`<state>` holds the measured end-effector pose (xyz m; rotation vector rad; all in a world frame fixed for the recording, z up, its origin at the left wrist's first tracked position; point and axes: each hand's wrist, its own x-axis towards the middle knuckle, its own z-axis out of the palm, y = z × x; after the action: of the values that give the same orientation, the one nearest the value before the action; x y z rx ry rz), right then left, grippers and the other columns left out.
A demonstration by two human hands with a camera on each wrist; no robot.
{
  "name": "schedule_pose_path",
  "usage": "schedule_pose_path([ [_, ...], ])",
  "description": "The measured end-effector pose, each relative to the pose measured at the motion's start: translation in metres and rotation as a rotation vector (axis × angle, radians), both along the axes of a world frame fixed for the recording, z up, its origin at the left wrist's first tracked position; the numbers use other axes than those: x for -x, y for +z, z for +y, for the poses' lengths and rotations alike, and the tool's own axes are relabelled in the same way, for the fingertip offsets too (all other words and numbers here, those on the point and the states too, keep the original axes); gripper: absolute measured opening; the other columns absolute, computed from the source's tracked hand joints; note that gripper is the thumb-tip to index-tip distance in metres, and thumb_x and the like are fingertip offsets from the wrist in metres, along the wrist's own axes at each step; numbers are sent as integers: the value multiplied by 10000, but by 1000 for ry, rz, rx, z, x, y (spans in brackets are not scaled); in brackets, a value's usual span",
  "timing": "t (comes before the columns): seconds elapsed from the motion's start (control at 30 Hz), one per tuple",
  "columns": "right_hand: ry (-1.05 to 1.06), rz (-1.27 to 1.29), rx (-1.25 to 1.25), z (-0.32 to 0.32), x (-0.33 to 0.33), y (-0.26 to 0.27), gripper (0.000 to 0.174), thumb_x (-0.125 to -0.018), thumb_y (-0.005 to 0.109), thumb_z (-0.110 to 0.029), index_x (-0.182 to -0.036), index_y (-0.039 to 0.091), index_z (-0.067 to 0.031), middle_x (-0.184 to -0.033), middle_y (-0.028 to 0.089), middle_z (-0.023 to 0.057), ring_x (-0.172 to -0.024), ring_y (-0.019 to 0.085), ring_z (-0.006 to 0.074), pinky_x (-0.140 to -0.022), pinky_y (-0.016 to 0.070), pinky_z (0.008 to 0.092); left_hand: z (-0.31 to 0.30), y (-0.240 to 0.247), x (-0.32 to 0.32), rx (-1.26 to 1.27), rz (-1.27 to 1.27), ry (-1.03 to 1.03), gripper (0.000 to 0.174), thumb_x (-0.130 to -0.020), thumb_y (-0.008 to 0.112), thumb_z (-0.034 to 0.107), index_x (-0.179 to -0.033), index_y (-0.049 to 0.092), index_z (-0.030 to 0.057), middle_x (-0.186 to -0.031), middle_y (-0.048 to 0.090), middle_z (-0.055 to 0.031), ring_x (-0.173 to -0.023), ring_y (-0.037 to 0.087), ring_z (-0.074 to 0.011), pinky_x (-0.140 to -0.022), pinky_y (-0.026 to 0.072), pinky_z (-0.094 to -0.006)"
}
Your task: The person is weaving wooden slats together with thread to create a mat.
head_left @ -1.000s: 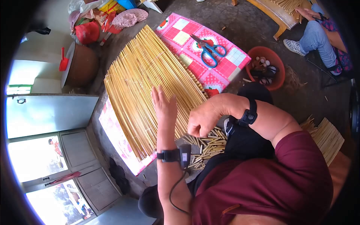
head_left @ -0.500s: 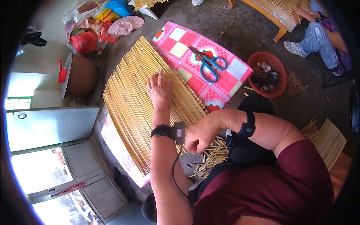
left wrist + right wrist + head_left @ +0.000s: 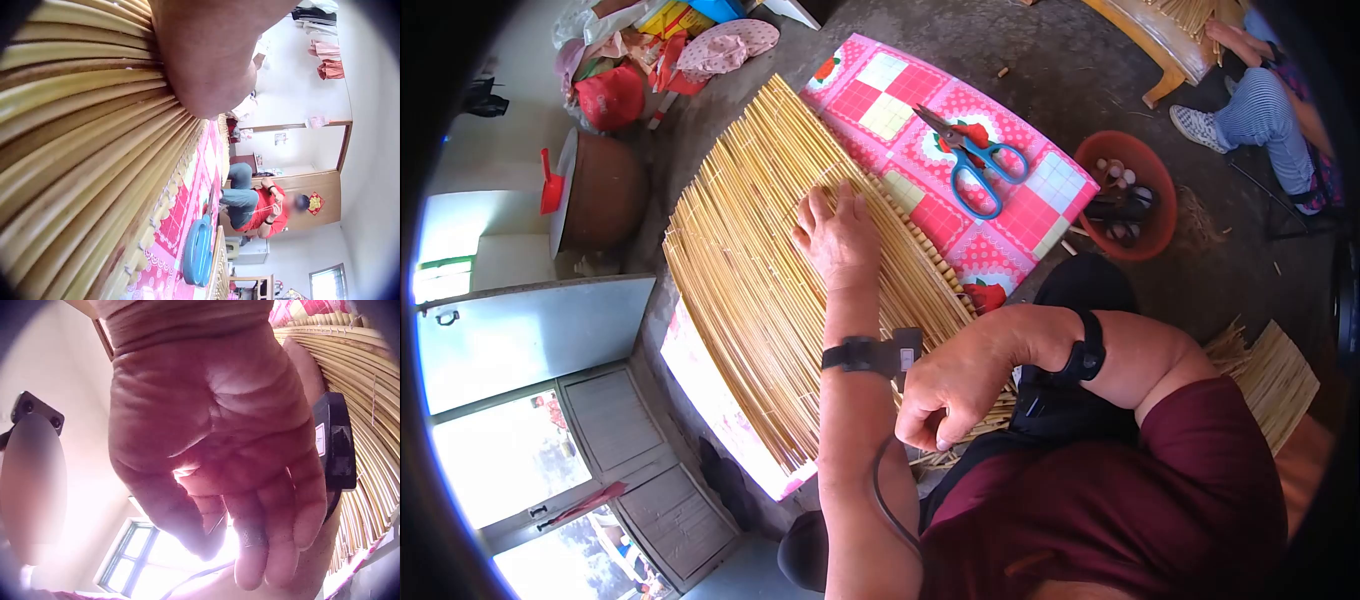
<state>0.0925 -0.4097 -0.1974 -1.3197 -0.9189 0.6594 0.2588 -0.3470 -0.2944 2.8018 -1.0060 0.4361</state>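
A mat of straw-coloured stalks point(image 3: 740, 220), laid side by side and stitched across with thread, lies on a pink checked cloth point(image 3: 880, 75). My left hand point(image 3: 840, 235) rests on the mat with its fingers spread, near the cut stalk ends along the right edge; the left wrist view has the stalks running beneath it. My right hand point(image 3: 955, 385) hangs bent at the wrist above the mat's near corner, beside the left forearm. Its fingers curl toward the thumb and pinch a thin needle-like thing point(image 3: 219, 521), mostly hidden by glare. Blue-handled scissors point(image 3: 975, 175) lie on the cloth.
A red basin point(image 3: 1165, 215) with small items stands right of the cloth. Cut stalk pieces lie by my knee, largely behind the right hand. A person's leg point(image 3: 1250, 120) shows at the upper right, near a wooden bench point(image 3: 1140, 50). Bags and hats lie at the upper left.
My left hand came down from above the mat to its surface, then slid slightly right. The right hand stays bent and curled, a little lower in view now.
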Motion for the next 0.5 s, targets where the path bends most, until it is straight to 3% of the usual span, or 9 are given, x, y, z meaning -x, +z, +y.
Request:
schedule_pose_path([
  [0.1,10,8,-42,-3,2,6,111,-839,582,-101,-851,595,9,-765,633,102,-726,606,226,-687,457,359,0,-8,-3,52,-83,-96,353,-941,511,274,-1232,601,97,-1302,508,-120,-1310,373,-347,-1078,267,-534],
  [0.2,8,30,-99,-7,5,12,119,-844,585,-103,-854,591,16,-789,636,113,-752,611,233,-705,459,353,2,-3,-2,43,-73,-247,321,-908,515,191,-1166,588,14,-1243,533,-119,-1280,401,-344,-1082,280,-511],
  [0.33,-11,50,-145,-10,10,16,118,-846,591,-96,-869,597,19,-808,637,113,-781,615,230,-725,462,345,-2,-8,-6,171,-75,-292,274,-847,535,131,-1071,590,-17,-1109,582,-121,-1154,487,-312,-1061,325,-451],
  [0.5,-53,71,-130,-9,9,8,113,-851,597,-91,-881,606,18,-829,641,94,-795,611,198,-740,461,332,-9,-6,-4,80,-46,-232,223,-835,516,69,-1014,612,-21,-1066,597,-132,-1069,526,-335,-981,403,-421],
])
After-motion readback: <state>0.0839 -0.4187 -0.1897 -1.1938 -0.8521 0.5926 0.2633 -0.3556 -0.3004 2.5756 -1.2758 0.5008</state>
